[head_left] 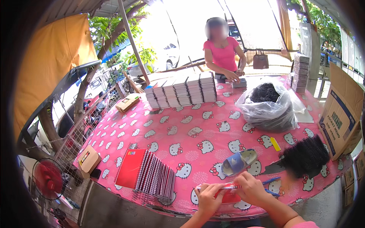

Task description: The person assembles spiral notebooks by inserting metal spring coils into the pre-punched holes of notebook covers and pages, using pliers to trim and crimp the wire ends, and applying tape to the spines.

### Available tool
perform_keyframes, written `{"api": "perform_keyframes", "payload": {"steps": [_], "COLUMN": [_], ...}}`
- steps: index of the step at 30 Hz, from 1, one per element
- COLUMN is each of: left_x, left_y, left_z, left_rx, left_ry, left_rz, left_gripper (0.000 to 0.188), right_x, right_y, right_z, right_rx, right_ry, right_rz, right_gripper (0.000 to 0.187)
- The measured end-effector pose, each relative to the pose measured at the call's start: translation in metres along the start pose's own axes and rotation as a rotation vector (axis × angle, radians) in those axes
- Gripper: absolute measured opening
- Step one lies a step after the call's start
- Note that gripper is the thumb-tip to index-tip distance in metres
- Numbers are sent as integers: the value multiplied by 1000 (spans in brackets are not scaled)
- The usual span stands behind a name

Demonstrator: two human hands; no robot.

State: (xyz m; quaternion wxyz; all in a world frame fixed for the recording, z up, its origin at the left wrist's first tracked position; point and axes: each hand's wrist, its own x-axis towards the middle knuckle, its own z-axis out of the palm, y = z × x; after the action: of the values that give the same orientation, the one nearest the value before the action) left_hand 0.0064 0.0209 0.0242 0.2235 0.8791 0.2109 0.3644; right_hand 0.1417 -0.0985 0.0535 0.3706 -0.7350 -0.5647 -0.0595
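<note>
Presently, fingers of left hand [210,197] and right hand [250,189] grasp one red notebook [230,197], pale-edged, at near side of table [211,133]. Adjacent: one blue slipper [239,162], two blue pens [271,180]. Left: one red spiral notebook stack [142,173]. Right: one black coil pile [306,156].

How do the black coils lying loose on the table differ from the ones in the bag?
The loose coils lie uncovered on the pink tablecloth; the bagged coils sit inside a clear plastic bag. The loose coils spread out low, while the bagged coils heap into a rounded mound. The loose coils are nearer the right hand than the bagged coils. Both are black.
</note>
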Motion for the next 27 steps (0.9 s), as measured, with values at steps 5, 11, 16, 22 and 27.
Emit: {"api": "perform_keyframes", "payload": {"steps": [5, 11, 16, 22, 27], "left_x": [0, -8, -1, 2, 4], "left_y": [-2, -2, 2, -2, -15], "left_z": [0, -6, 1, -6, 9], "left_rx": [-1, 1, 23, 15, -48], "left_ry": [9, -24, 76, 77, -18], "left_rz": [8, 18, 148, 109, 35], "left_gripper": [17, 23, 31, 33, 29], "right_x": [0, 18, 35, 55, 19], "right_y": [-2, 40, 144, 130, 137], "right_z": [4, -11, 13, 22, 3], "right_rx": [0, 136, -181, -118, 663], "right_ry": [-24, -245, -234, -237, -133], "right_rz": [-28, 19, -21, 140, -65], "right_gripper": [17, 26, 65, 30, 34]}}
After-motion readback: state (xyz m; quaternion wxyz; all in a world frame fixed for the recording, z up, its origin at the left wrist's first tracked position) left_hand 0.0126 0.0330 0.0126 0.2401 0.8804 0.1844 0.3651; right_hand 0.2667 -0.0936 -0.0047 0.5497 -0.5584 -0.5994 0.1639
